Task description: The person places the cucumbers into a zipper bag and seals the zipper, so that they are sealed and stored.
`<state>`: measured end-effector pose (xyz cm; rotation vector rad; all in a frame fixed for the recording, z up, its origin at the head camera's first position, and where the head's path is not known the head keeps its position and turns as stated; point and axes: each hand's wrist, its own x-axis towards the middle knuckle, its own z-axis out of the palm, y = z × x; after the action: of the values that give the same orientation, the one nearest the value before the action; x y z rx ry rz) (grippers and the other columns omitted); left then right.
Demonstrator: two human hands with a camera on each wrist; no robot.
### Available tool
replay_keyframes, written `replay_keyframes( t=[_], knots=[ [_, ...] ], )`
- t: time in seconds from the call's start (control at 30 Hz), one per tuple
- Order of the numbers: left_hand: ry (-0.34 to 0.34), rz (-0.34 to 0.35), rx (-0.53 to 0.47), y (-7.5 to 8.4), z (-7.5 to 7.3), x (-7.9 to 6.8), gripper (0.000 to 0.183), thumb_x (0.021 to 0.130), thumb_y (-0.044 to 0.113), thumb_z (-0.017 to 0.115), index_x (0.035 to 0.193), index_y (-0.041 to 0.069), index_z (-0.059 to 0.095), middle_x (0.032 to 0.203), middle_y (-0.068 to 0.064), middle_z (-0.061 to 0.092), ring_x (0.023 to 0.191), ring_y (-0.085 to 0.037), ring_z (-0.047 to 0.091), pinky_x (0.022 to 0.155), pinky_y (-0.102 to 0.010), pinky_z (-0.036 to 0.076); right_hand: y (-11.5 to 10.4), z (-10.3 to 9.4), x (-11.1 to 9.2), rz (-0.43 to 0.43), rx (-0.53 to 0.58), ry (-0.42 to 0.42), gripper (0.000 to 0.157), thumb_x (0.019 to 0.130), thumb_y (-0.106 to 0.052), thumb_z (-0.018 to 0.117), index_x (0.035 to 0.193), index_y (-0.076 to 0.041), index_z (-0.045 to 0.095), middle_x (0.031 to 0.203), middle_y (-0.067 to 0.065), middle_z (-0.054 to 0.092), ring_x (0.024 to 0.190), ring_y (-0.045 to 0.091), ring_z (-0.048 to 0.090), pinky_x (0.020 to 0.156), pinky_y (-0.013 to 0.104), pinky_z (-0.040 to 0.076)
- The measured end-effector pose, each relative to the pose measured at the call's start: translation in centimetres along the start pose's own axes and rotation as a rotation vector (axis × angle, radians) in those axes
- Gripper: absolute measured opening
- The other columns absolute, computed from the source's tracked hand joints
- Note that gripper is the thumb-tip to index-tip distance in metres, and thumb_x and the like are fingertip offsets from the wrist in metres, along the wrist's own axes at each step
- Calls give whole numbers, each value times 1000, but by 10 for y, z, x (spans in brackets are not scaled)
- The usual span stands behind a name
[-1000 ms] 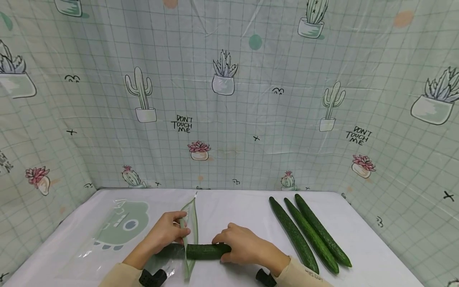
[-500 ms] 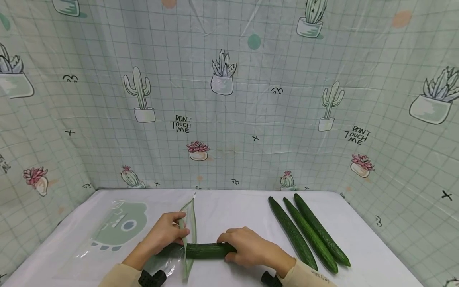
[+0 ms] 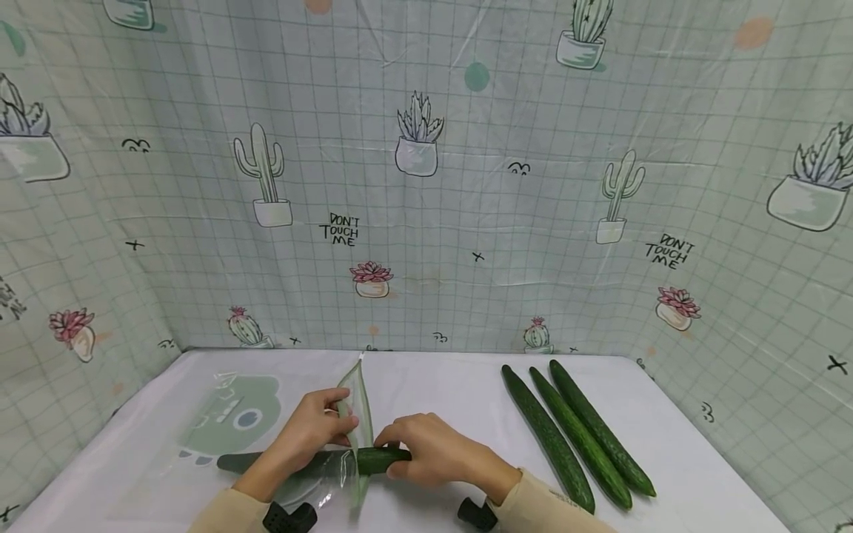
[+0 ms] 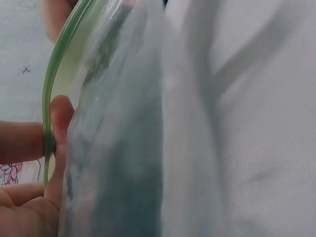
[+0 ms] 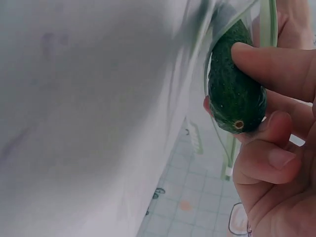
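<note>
A clear zip bag (image 3: pixel 358 414) with a green-edged mouth and a green cartoon print lies with its opening to the right. My left hand (image 3: pixel 313 429) pinches the bag's upper edge, thumb inside the mouth in the left wrist view, where the green zip strip (image 4: pixel 52 84) bows outward. A dark green cucumber (image 3: pixel 376 460) lies mostly inside the bag, its far end showing through the plastic. My right hand (image 3: pixel 433 451) grips the end that sticks out; in the right wrist view the cucumber's round tip (image 5: pixel 239 123) shows between thumb and fingers.
Three more cucumbers (image 3: pixel 580 437) lie side by side, slanted, on the right of the white table (image 3: pixel 453 385). A grid-patterned curtain (image 3: pixel 426 222) with cactus drawings stands behind and along both sides.
After drawing back slightly to the right along the cucumber, my right hand has moved left. The cucumber has slid deeper into the bag, while my left hand keeps holding the bag's mouth.
</note>
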<state>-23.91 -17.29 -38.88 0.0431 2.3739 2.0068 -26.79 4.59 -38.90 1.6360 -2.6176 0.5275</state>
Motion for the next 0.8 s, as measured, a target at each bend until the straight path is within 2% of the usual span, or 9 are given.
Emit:
replay_keyframes(
  t=[0.17, 0.37, 0.5, 0.63, 0.8],
  knots=[
    [35, -5, -3, 1, 3, 0, 59, 85, -12, 62, 138, -16, 37, 76, -7, 38, 55, -15, 48, 58, -35, 55, -5, 2, 9, 7, 32, 11, 30, 82, -20, 74, 112, -19, 70, 102, -15, 65, 88, -5, 55, 79, 17, 45],
    [44, 3, -12, 0, 4, 0, 59, 84, -12, 62, 137, -17, 37, 81, -10, 43, 56, -15, 51, 56, -32, 54, -7, 7, 18, 15, 84, 15, 29, 81, -19, 75, 110, -19, 71, 98, -17, 65, 83, -7, 54, 76, 14, 44],
    [45, -1, -6, -1, 3, 0, 59, 84, -12, 62, 137, -17, 38, 82, -11, 43, 56, -16, 50, 56, -33, 55, -4, 12, 23, 53, 164, -29, 28, 81, -18, 76, 109, -17, 71, 94, -16, 66, 76, -6, 55, 68, 13, 46],
    [30, -11, 2, -1, 0, 1, 59, 84, -11, 63, 137, -17, 38, 81, -9, 42, 57, -16, 49, 56, -35, 54, 1, 15, 26, 94, 235, -96, 27, 80, -18, 78, 106, -16, 72, 94, -15, 66, 79, -5, 56, 67, 14, 47],
    [-33, -2, 35, 0, -6, 0, 59, 84, -10, 63, 137, -18, 37, 84, -10, 41, 62, -17, 52, 58, -37, 55, 7, 14, 31, 101, 211, -182, 24, 80, -20, 77, 102, -15, 71, 98, -16, 62, 78, -2, 55, 67, 16, 46]
  ],
)
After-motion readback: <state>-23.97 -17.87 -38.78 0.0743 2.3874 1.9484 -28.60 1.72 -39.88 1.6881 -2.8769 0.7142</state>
